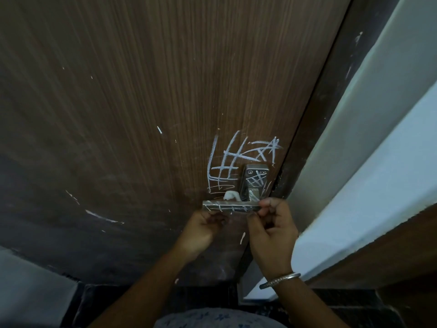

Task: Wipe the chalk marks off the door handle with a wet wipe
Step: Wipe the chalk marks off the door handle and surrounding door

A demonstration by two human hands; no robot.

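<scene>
Door handle [230, 206] chalk-marked, two hands: left hand [201, 229] curled beneath, right hand [272, 229] pinching its end, wipe possibly hidden.

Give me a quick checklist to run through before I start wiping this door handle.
1. Wet wipe in hand: cannot tell. A white wad sits behind the lever; neither hand clearly holds a wipe.
2. Chalk located: ok. Marks show on the lever, the backplate and the door.
3. Handle steadied: cannot tell. The right hand is at the lever's right end, but its grip is unclear.
4. Left hand free: cannot tell. It is curled just below the lever.
5. Lighting: not ok. The scene is dim, so faint chalk may be missed.
</scene>
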